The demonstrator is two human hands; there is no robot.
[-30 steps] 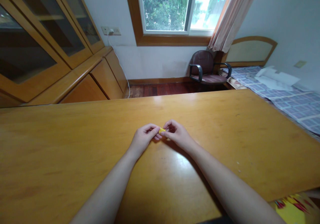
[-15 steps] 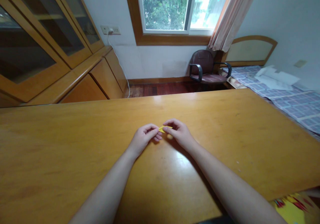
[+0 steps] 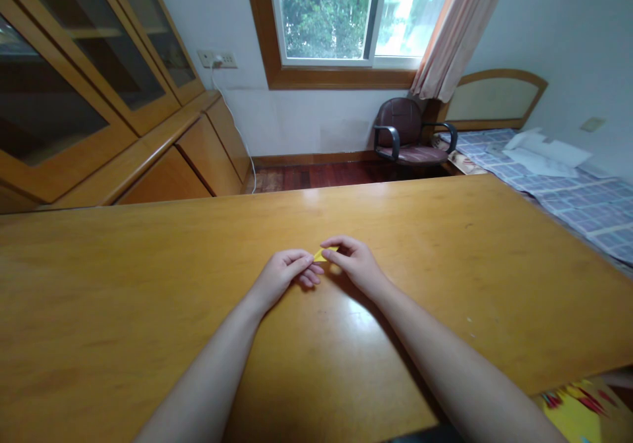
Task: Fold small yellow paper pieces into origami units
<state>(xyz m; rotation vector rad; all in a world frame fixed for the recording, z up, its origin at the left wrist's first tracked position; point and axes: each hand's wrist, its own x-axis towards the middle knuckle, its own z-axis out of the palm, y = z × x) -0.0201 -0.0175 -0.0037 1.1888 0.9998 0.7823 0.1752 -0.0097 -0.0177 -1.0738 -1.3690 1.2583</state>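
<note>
A small yellow folded piece of paper [image 3: 322, 254] is pinched between my two hands above the middle of a wooden table [image 3: 148, 278]. My left hand [image 3: 285, 275] curls its fingers in and grips the paper's left end. My right hand [image 3: 355, 263] pinches the right end with thumb and fingers. Most of the paper is hidden by my fingertips.
Yellow paper with red marks [image 3: 578, 411] shows below the table's near right edge. Wooden glass-door cabinets [image 3: 93, 93] line the left wall. A dark armchair [image 3: 408, 136] stands under the window, and a bed with white sheets of paper [image 3: 544, 149] is at the right.
More of the yellow paper now shows between my fingertips; my right hand has lifted slightly and my left fingers have shifted along it. Both arms stay in place.
</note>
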